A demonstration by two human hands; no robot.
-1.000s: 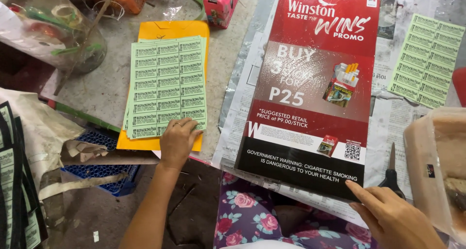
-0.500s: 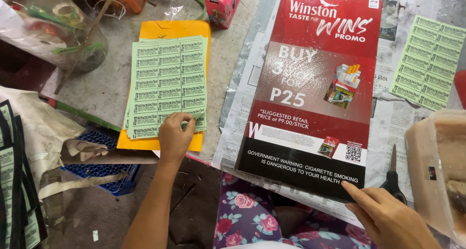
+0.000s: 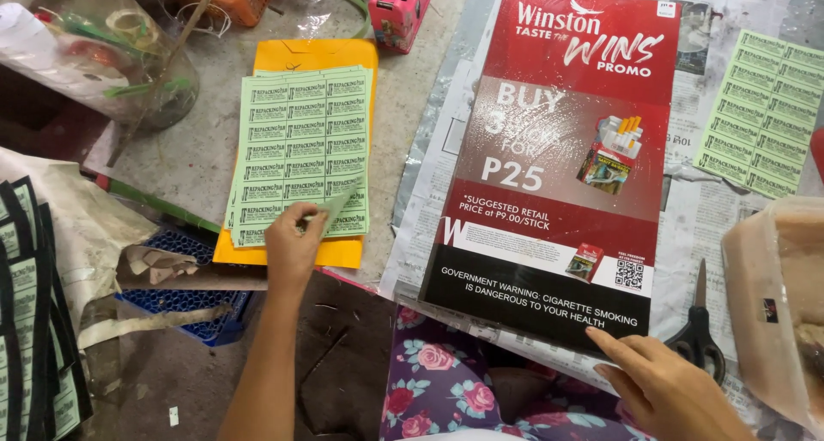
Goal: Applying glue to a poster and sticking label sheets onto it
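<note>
1. Left hand (image 3: pixel 290 243): fingers pinched on one small green label (image 3: pixel 336 202), its paper corner peeling up from the sheet of green labels (image 3: pixel 296 153). The label lies at the fingertips, at the sheet's lower right part.
2. The sheet is thin matte paper printed in a grid of small rectangles; it rests on an orange envelope (image 3: pixel 300 54), which shows beyond and below the fingers.
3. Right hand (image 3: pixel 665 389): fingers loosely extended, released, the index tip touching the lower edge of a glossy red and black poster board (image 3: pixel 558 158), a stiff tall rectangle.
4. Black-handled scissors (image 3: pixel 699 334) lie just right of the right fingers, on newspaper (image 3: pixel 687 226).
5. A second green label sheet (image 3: pixel 764 110) lies well beyond the right fingers, on the same newspaper.
6. Containers: a clear plastic bag (image 3: pixel 94 54) far left of the left fingers holds tape rolls and bands; a translucent tub (image 3: pixel 772 295) stands right of the scissors, contents unclear.
7. A pink tape dispenser (image 3: pixel 399 7) stands far beyond the left fingers.
8. Surface (image 3: pixel 189 149): rough grey concrete, scuffed and stained; a floral cloth (image 3: pixel 438 389) lies between the two hands.
</note>
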